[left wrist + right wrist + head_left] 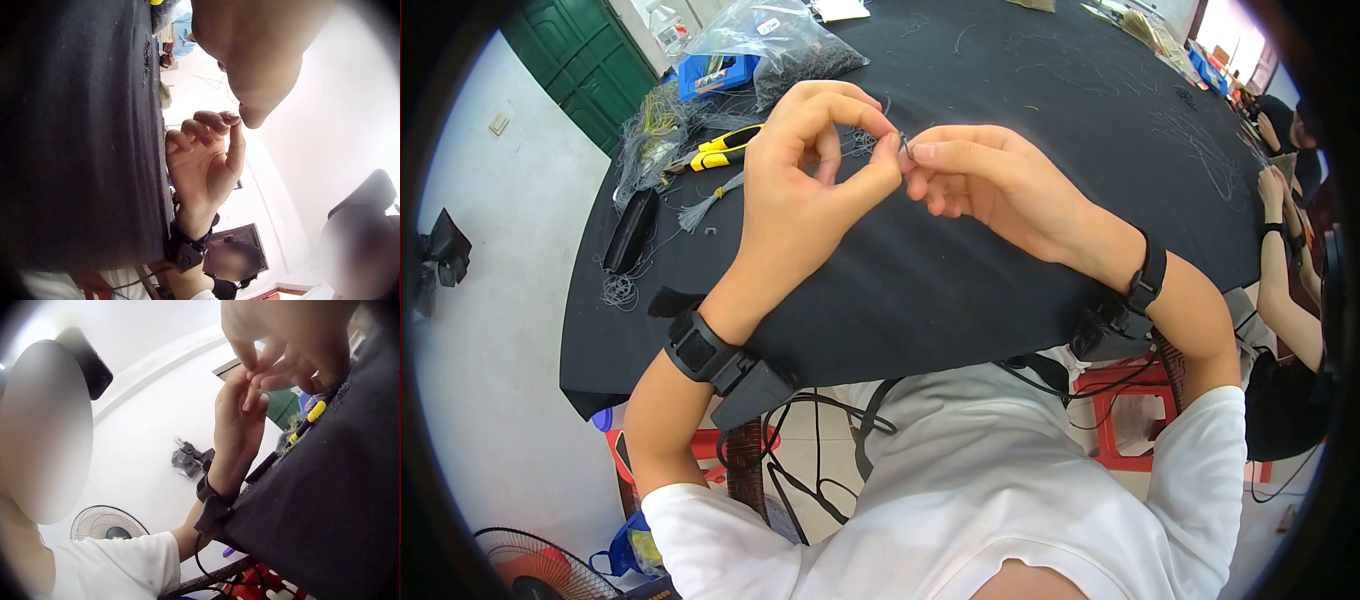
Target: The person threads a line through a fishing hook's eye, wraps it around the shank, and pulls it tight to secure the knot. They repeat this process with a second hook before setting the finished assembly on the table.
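Note:
Over the black-covered table, my left hand (805,165) and right hand (1010,185) meet at their fingertips. Between them is a tiny dark piece that looks like a short bit of grey cord (904,146); its exact kind I cannot tell. Thumb and index finger of the left hand pinch one side of it, its other fingers bent behind. From the other side, the right thumb and index finger pinch it too, with the remaining fingers curled below. In both wrist views the fingertips come together above the tabletop, and the fingers mostly hide the piece.
Yellow-black pliers (720,150), a tied cord bundle (710,203) and a black case (631,232) lie at the left. Behind them are tangled cords (645,135), a blue box (712,76) and a plastic bag of dark pieces (805,60). Loose strands (1200,150) lie far right, near other people.

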`<state>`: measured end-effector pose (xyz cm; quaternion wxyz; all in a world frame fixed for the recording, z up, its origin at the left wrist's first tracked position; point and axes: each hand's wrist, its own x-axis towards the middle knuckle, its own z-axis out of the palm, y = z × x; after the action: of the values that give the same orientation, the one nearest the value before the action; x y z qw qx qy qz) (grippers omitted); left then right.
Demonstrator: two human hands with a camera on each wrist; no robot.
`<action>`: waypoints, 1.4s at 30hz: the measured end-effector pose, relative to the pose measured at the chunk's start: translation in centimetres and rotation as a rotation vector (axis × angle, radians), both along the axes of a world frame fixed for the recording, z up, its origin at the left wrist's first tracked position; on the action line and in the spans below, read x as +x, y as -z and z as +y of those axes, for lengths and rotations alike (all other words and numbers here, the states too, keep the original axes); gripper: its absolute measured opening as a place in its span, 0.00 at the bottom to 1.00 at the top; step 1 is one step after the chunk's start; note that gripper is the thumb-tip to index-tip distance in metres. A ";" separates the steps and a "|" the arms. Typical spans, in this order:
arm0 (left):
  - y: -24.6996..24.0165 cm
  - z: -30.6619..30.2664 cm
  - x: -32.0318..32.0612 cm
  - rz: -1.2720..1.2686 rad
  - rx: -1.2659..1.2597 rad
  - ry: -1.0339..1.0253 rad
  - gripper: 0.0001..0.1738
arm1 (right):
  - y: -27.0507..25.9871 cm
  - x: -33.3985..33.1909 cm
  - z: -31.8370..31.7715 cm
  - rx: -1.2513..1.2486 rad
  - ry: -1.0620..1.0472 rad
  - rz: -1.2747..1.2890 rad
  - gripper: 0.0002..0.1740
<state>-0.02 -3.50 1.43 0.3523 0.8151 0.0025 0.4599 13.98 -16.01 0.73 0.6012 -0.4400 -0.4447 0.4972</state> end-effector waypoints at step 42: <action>-1.6 9.2 -1.6 -0.064 0.644 -0.619 0.08 | 0.5 -0.4 -0.2 -0.123 -0.100 -0.001 0.08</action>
<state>-1.58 5.69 3.05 -0.0738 0.8294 0.0919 0.5461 13.53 -16.22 0.28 0.5474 -0.4537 -0.4350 0.5525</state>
